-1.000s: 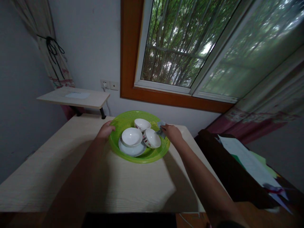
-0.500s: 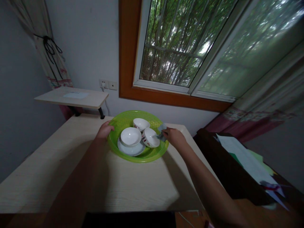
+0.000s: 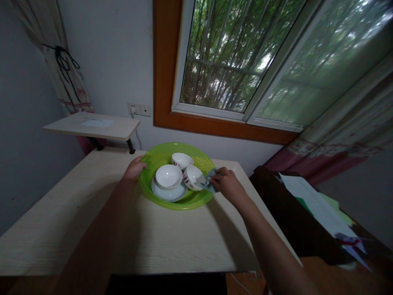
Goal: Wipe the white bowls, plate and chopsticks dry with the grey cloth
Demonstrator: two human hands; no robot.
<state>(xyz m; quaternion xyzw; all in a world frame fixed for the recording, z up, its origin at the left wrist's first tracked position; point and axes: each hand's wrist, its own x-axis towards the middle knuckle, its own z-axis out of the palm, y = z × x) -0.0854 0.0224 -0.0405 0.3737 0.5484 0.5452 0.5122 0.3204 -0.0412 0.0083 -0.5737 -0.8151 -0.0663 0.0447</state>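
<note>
A round green plastic basin (image 3: 159, 157) sits at the far end of a light wooden table (image 3: 172, 237). Inside it a white bowl (image 3: 168, 176) rests on a white plate (image 3: 167, 196), with two more white bowls with red marks, one behind (image 3: 182, 159) and one to the right (image 3: 193, 178). My left hand (image 3: 135, 168) grips the basin's left rim. My right hand (image 3: 227, 183) is closed on a small grey cloth (image 3: 210, 178) at the basin's right rim, beside the right bowl.
A small raised shelf (image 3: 92, 126) stands at the back left under a wall socket (image 3: 139, 109). A large window (image 3: 239, 61) fills the far wall. A dark surface with papers (image 3: 319, 209) lies to the right of the table.
My right hand has drawn the grey cloth along the basin's right rim, towards me. My left hand has stayed on the left rim.
</note>
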